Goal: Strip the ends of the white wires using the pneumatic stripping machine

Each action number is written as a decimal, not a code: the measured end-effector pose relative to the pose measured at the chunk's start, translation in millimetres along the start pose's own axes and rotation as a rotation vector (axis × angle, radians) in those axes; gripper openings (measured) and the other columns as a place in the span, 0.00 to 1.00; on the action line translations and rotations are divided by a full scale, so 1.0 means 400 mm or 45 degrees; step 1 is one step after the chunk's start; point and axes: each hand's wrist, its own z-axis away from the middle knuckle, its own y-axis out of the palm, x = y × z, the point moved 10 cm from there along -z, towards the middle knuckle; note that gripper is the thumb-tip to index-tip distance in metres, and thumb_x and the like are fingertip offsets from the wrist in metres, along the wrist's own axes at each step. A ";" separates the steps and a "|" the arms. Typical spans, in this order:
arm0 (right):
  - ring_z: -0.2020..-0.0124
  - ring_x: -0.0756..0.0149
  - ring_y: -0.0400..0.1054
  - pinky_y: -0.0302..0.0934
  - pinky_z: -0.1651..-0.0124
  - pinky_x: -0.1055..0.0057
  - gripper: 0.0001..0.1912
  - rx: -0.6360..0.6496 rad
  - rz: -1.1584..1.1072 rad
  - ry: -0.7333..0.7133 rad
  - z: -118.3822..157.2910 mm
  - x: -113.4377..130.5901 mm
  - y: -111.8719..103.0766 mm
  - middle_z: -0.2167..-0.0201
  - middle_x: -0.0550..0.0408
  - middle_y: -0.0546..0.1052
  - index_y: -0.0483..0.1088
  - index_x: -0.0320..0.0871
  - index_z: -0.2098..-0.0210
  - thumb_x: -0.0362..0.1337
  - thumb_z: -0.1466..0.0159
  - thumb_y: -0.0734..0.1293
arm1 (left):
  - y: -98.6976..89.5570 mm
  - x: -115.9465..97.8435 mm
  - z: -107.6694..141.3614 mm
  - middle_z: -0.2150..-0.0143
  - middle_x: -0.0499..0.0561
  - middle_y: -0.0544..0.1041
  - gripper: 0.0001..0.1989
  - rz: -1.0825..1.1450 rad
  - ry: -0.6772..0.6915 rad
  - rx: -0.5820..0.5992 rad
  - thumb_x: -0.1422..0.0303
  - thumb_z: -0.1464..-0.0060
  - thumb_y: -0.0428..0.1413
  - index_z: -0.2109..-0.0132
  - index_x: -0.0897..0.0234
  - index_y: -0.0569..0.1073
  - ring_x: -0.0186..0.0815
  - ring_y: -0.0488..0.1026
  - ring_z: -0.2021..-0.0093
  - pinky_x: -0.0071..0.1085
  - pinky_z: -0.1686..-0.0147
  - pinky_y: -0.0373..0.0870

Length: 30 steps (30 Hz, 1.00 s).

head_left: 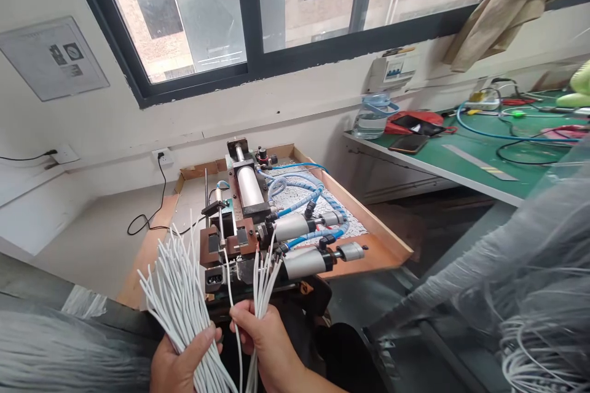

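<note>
One white wire (229, 280) is being pinched at lower centre by the nearer right hand (267, 336) | axis being pointed up at machine (290, 227) | thin bunch (262, 288) being held alongside | thick bundle (179, 295) being clasped by left hand (182, 361)

Head-worn view, close above the hands (271, 339), facing forward-down toward a window (247, 12).

A thick white wire bundle (181, 295) leans left, a thinner bunch (263, 285) slightly right

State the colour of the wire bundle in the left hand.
The wire bundle in the left hand is white, as the head view shows.
</note>
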 end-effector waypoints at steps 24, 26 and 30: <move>0.84 0.77 0.53 0.43 0.80 0.77 0.15 0.021 -0.005 -0.031 0.003 0.008 0.007 0.85 0.58 0.67 0.64 0.37 0.81 0.44 0.54 0.69 | 0.015 -0.012 0.016 0.74 0.57 0.77 0.16 0.015 -0.005 -0.011 0.72 0.73 0.65 0.70 0.72 0.73 0.43 0.74 0.71 0.36 0.67 0.70; 0.85 0.77 0.52 0.42 0.81 0.77 0.14 0.001 -0.008 0.021 -0.003 -0.003 0.002 0.86 0.59 0.66 0.64 0.37 0.82 0.42 0.55 0.68 | 0.012 -0.013 0.014 0.74 0.58 0.77 0.17 0.033 -0.016 -0.030 0.72 0.73 0.64 0.69 0.72 0.74 0.43 0.74 0.72 0.36 0.68 0.71; 0.86 0.78 0.50 0.41 0.81 0.77 0.11 -0.024 -0.032 0.063 -0.013 -0.009 -0.001 0.88 0.61 0.63 0.63 0.38 0.85 0.38 0.55 0.66 | 0.008 -0.024 0.018 0.77 0.56 0.77 0.16 0.015 0.031 -0.067 0.72 0.74 0.65 0.70 0.72 0.73 0.42 0.74 0.75 0.34 0.73 0.71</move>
